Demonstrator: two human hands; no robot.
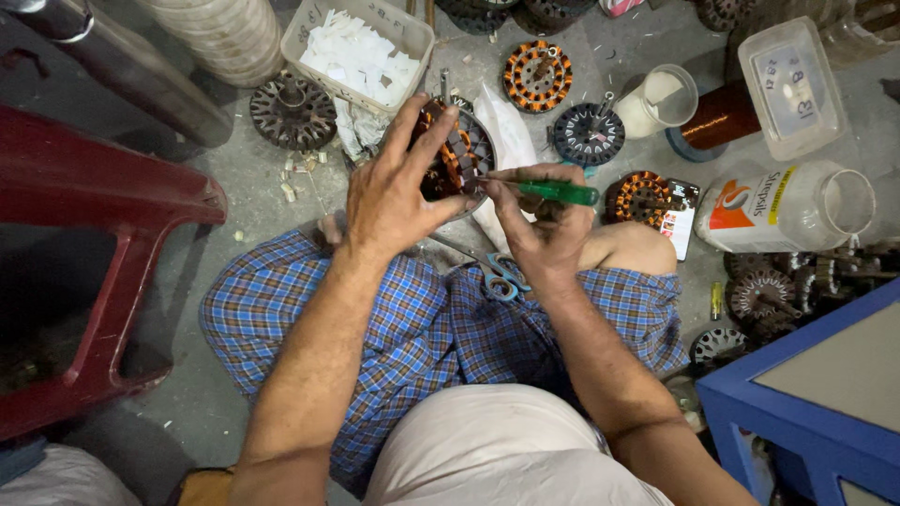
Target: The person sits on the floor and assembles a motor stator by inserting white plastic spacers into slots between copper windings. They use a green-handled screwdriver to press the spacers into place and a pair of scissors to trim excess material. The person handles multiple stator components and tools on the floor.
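A clear plastic jar (pixel 797 208) is seen lying on its side at the right of the floor, its open mouth turned to the right; a label (pixel 750 201) in white, orange and yellow is wrapped around its left part. Farther off, at the far right, a square translucent lid or box (pixel 790 86) is laid flat, with dark handwritten marks on its top. At the far middle, an open whitish rectangular tub (pixel 409 28) is set, filled with white paper slips. Just left of the jar, a small dark printed card (pixel 679 217) is partly hidden under a copper-wound stator.
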